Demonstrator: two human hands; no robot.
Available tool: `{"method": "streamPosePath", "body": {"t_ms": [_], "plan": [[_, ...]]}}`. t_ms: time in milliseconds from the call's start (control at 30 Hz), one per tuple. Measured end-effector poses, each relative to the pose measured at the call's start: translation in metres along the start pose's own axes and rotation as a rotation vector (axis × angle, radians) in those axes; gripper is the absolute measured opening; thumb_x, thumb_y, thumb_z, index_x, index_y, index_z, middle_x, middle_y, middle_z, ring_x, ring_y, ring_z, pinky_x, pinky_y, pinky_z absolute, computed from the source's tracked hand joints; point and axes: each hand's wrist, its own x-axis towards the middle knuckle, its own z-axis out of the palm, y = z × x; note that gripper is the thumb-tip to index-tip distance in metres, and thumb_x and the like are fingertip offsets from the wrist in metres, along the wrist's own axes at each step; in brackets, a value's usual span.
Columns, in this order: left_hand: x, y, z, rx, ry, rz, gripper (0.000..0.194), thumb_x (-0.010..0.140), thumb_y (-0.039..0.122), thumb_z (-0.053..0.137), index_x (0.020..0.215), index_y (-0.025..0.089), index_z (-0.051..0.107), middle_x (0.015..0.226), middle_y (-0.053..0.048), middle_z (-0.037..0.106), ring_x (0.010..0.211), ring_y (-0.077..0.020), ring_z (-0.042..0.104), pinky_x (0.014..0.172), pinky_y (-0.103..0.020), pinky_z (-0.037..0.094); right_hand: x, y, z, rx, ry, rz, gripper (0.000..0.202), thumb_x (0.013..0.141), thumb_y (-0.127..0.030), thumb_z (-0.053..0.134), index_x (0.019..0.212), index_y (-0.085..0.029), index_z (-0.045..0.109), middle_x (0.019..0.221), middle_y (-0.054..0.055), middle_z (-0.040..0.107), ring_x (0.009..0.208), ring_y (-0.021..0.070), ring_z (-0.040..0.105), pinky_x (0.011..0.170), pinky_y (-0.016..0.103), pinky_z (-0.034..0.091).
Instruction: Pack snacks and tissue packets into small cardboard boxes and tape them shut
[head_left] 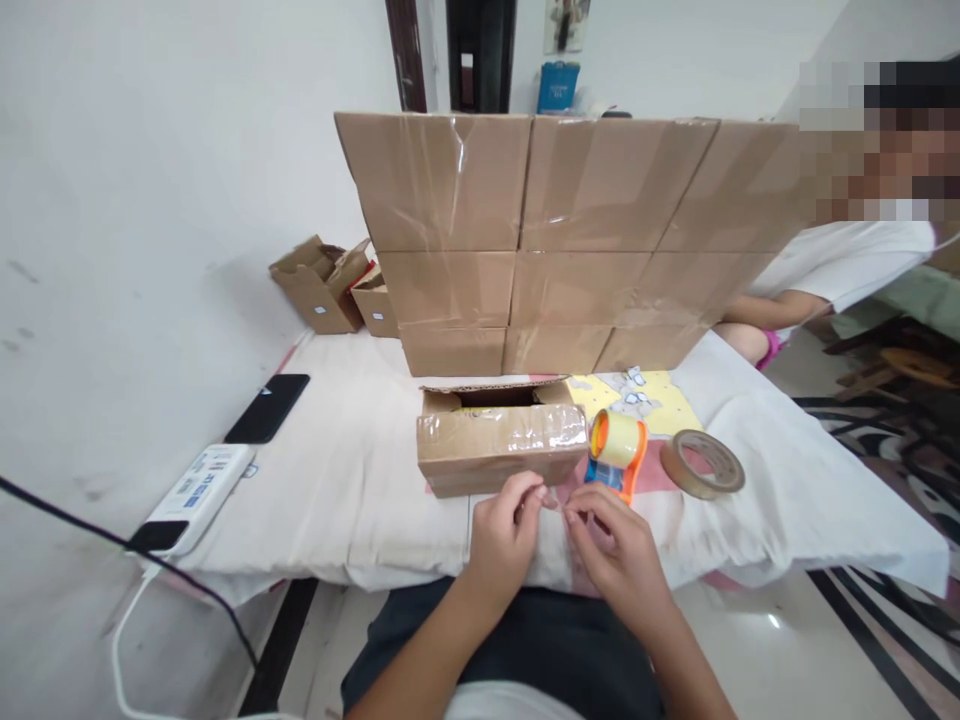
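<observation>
The left hand (506, 530) and the right hand (619, 550) meet low over the front edge of a bench (360, 430) covered in white cloth. The left thumb and index finger pinch what looks like a small translucent scrap (551, 499), blurred; the right thumb and index fingertips are pressed together just beside it, and I cannot tell whether they grip it too. Right behind the hands is a brown cardboard box (495, 470), open at the top, with shiny clear tape along its front upper edge. Just right of it sits an orange-and-blue plastic tape dispenser (638, 468) carrying a pale yellow roll (619, 442), and farther right a brown ring of packing tape (705, 488) lies on the cloth. Behind the open box rises a wall of taped brown cartons (581, 285), three across and three high. A black smartphone (268, 410) and a white power strip (214, 480) lie along the left side. At the far right, a person in a white sleeve (870, 260) sits beside the cartons.
</observation>
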Motion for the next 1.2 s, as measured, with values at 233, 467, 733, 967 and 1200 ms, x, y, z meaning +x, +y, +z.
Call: {"method": "streamPosePath", "body": {"t_ms": [233,467,733,967,1200], "plan": [[0.004,0.024,-0.014,0.137,0.134,0.099,0.011,0.094,0.025,0.062,0.103,0.019,0.061,0.075,-0.001,0.075,0.063,-0.0124,0.071,0.059,-0.02,0.052,0.017,-0.016,-0.013,-0.091,-0.098,-0.143,0.009,0.096,-0.017,0.051,0.092,-0.02,0.058,0.091,0.006,0.061,0.085,0.0178,0.06,0.076,0.029,0.048],[0.022,0.047,-0.032,0.23,0.341,0.262,0.006,0.091,0.023,0.066,0.092,0.018,0.068,0.081,-0.002,0.069,0.074,-0.0128,0.068,0.071,-0.023,0.056,0.051,-0.05,-0.029,-0.278,-0.024,-0.253,0.014,0.098,-0.016,0.043,0.09,-0.02,0.053,0.087,0.005,0.058,0.082,0.018,0.055,0.073,0.031,0.044],[0.067,0.062,-0.095,0.79,0.183,0.501,0.034,0.094,0.02,0.057,0.128,0.021,0.059,0.143,-0.009,0.059,0.135,-0.0265,0.051,0.109,-0.044,0.042,0.109,-0.061,-0.077,-0.658,-0.033,-0.666,0.016,0.095,-0.012,0.042,0.099,-0.02,0.055,0.117,0.014,0.055,0.105,0.0265,0.053,0.083,0.041,0.045],[0.071,0.048,-0.09,0.978,-0.179,0.312,0.037,0.103,0.021,0.037,0.134,0.021,0.057,0.133,-0.007,0.067,0.128,-0.025,0.059,0.119,-0.049,0.032,0.161,-0.073,-0.068,-0.894,-0.428,-0.865,0.026,0.086,-0.001,0.044,0.1,-0.017,0.059,0.13,0.016,0.049,0.109,0.0279,0.047,0.085,0.041,0.041],[0.059,0.039,-0.093,0.92,-0.165,0.259,0.055,0.096,0.04,0.056,0.146,0.02,0.045,0.139,-0.008,0.063,0.13,-0.0275,0.056,0.119,-0.046,0.033,0.201,-0.049,-0.018,-0.89,-0.765,-0.752,0.018,0.089,-0.011,0.049,0.098,-0.018,0.062,0.126,0.012,0.05,0.093,0.0227,0.051,0.073,0.033,0.038]]}}
